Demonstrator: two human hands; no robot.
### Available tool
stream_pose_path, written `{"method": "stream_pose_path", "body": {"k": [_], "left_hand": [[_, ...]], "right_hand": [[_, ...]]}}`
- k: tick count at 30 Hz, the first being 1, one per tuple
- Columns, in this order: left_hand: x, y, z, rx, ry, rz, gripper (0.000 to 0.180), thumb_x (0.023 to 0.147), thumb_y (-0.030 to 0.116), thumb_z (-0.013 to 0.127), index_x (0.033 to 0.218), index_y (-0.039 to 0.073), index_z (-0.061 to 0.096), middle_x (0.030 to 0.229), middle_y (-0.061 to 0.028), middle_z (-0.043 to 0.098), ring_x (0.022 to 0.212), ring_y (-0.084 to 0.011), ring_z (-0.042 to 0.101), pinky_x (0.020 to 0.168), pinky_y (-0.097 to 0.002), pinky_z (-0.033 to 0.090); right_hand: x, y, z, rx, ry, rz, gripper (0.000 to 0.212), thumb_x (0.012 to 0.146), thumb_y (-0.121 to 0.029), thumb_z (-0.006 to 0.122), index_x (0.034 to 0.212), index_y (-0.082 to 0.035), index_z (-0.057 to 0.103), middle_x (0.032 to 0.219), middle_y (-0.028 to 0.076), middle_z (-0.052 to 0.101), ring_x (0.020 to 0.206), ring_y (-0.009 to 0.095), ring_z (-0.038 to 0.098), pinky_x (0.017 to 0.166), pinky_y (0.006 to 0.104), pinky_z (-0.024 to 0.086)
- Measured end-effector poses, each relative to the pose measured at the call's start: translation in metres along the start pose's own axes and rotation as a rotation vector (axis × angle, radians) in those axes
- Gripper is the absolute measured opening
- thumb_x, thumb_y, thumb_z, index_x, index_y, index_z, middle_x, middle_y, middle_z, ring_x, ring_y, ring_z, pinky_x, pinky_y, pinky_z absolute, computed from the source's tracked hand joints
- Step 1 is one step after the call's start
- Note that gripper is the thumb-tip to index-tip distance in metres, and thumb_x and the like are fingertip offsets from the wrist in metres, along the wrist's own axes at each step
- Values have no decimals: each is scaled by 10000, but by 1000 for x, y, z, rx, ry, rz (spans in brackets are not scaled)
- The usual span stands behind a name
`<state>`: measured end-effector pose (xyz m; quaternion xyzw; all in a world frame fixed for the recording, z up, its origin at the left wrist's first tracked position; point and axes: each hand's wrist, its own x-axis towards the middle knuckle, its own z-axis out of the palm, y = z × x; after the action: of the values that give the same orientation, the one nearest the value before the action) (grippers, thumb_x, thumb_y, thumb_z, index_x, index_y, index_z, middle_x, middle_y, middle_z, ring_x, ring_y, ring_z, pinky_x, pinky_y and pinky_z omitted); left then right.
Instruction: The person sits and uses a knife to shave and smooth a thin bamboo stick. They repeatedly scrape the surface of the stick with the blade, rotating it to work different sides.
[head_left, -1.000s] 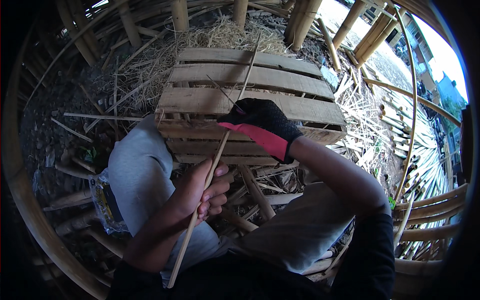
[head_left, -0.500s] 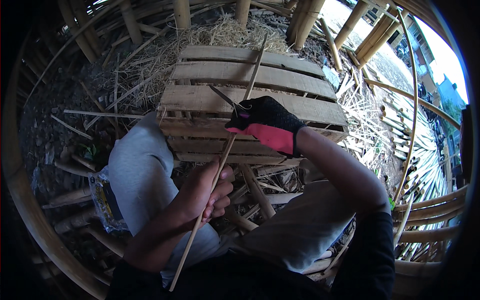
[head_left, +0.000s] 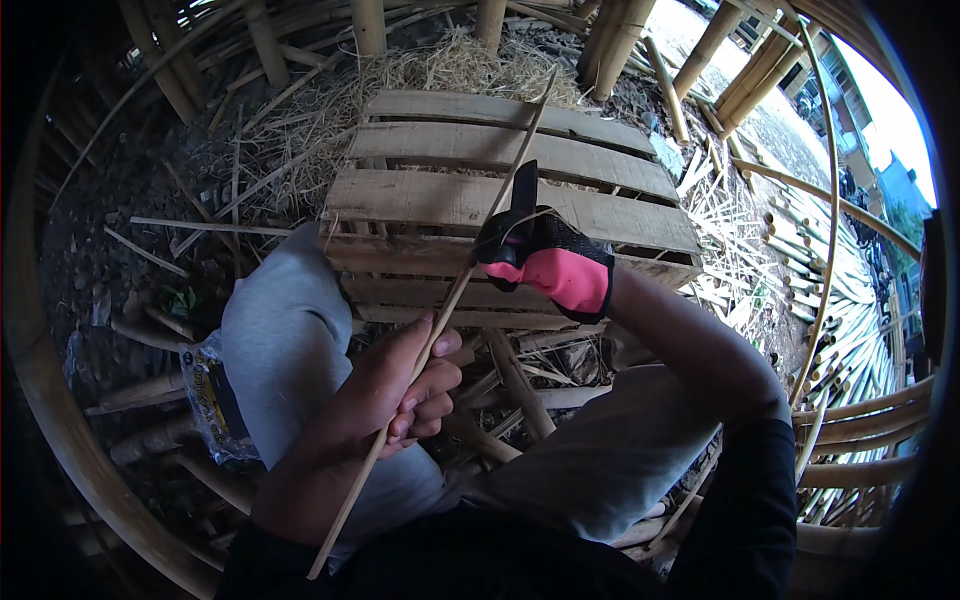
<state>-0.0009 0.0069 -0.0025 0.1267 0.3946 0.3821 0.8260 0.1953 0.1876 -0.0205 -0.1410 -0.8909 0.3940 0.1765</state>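
Observation:
My bare left hand (head_left: 410,385) is closed round a long, thin bamboo strip (head_left: 447,310). The strip slants from near my lap up across the slatted wooden crate (head_left: 420,195) to its far side. In a black and pink glove, my right hand (head_left: 545,265) grips a knife, whose dark, broad blade (head_left: 524,187) points away from me, just right of the strip. The handle is hidden in the glove. The gloved fingers lie against the strip, and a fine curled shaving (head_left: 530,216) shows by the glove.
Dry shavings (head_left: 450,70) lie heaped behind the crate. Thick bamboo posts (head_left: 610,50) stand at the back. Many cut bamboo poles (head_left: 840,330) are stacked at right. A plastic packet (head_left: 210,400) lies by my left knee (head_left: 280,310). A curved bamboo rail (head_left: 70,430) runs along the left.
The blade has swung from pointing left across the strip to pointing away from me, right of it. My gloved hand has shifted slightly right and nearer, and the strip's far end has moved right.

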Motion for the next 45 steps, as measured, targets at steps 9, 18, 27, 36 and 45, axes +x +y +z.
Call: {"method": "stream_pose_path", "body": {"k": [9, 18, 27, 36, 45], "left_hand": [[-7, 9, -9, 8, -147, 37, 400, 1123, 441, 255, 918, 163, 457, 442, 73, 339, 278, -31, 265, 281, -188, 189], [-11, 11, 2, 197, -214, 14, 433, 1102, 462, 346, 828, 152, 478, 426, 34, 346, 279, -74, 280, 329, -235, 226], [-17, 6, 1, 177, -140, 54, 441, 1099, 522, 317, 865, 168, 436, 458, 68, 317, 320, -37, 254, 320, -200, 202], [-12, 4, -10, 79, 50, 91, 380, 1104, 488, 308, 908, 192, 441, 467, 85, 325, 315, -36, 268, 325, -187, 200], [-5, 6, -12, -200, -148, -14, 375, 1125, 389, 224, 912, 160, 431, 455, 61, 335, 290, -46, 269, 286, -198, 201]], "right_hand": [[-15, -21, -18, 503, 42, 15, 117, 939, -96, 726, 960, -43, 624, 927, 58, 624, 869, 167, 588, 765, 337, 494], [-45, -52, -43, 494, 465, -187, 240, 956, -176, 677, 1091, -12, 565, 949, 109, 612, 861, 261, 599, 786, 418, 494], [-70, -3, -142, 585, 940, -181, 215, 1088, -159, 509, 1073, 35, 599, 882, 72, 635, 756, 147, 581, 676, 270, 443], [-66, -11, -115, -64, 43, 677, 288, 966, -281, 712, 1140, -55, 752, 778, 9, 635, 662, 108, 560, 612, 259, 470], [-63, 8, -113, 251, 502, 901, 725, 997, -709, 432, 1082, -42, 704, 633, -82, 351, 523, 58, 323, 505, 233, 272]]}}
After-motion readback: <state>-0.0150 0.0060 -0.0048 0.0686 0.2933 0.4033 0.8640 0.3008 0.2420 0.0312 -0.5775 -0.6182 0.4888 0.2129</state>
